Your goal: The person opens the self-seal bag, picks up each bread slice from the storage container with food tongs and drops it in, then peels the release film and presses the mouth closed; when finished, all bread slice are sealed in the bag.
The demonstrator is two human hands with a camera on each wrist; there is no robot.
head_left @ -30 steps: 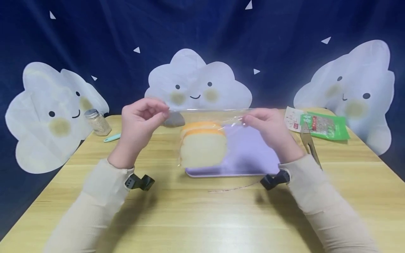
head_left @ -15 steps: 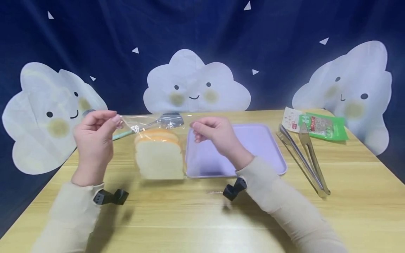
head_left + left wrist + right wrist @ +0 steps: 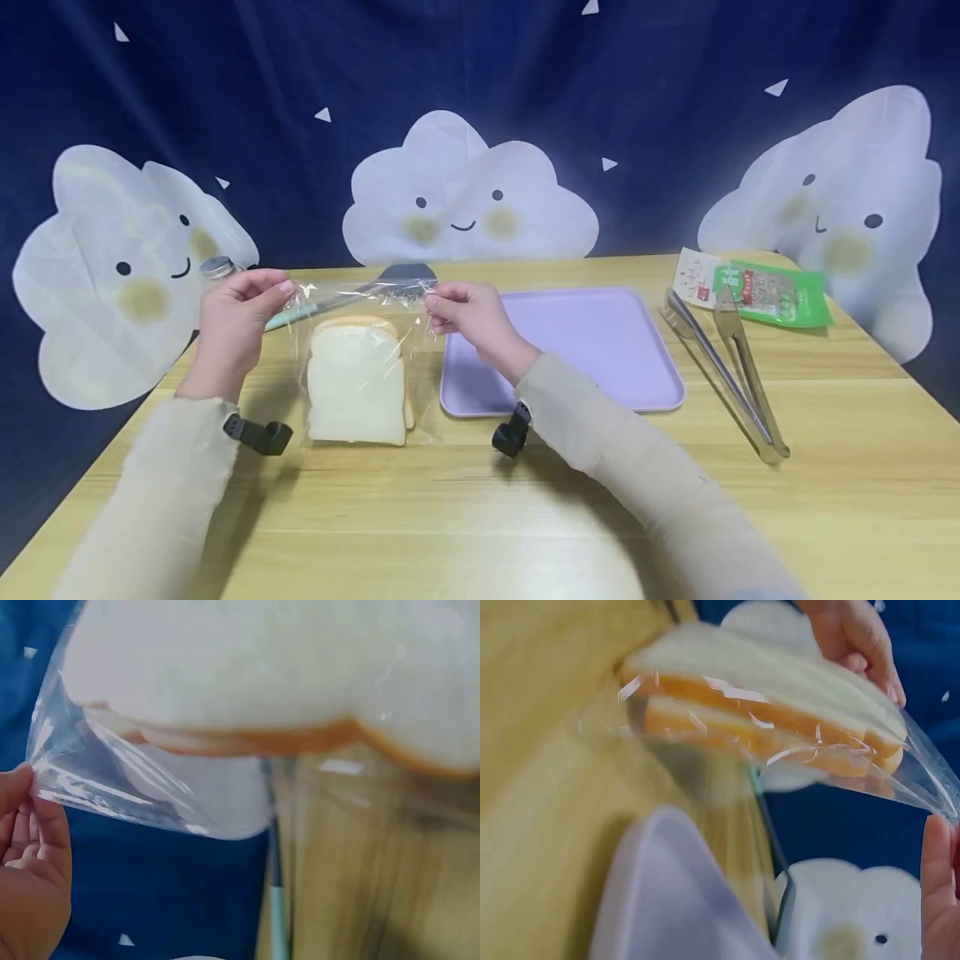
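Note:
A clear plastic bag [image 3: 426, 383] with slices of bread [image 3: 356, 383] in it hangs upright between my two hands. My left hand [image 3: 236, 325] pinches its top left corner between thumb and fingers. At the top right corner, my right hand [image 3: 480, 321] pinches the film the same way. In the left wrist view, the film stretches taut from the left hand [image 3: 34, 866] over the bread [image 3: 225, 675]. The right wrist view shows at least two slices [image 3: 765, 697], orange-crusted, through the bag. Whether the bag's lower edge touches the table, I cannot tell.
Right of the bag lies a purple tray [image 3: 577, 350]. Metal tongs [image 3: 738, 375] and a green packet [image 3: 783, 296] are further right. Behind the bag is a spatula [image 3: 292, 315] with a teal handle. A lidded jar [image 3: 217, 267] stands partly behind my left hand.
Both hands have carried the bagged bread left, from in front of the tray to beside it. The right hand has drawn nearer the left, and the bread now faces more upright.

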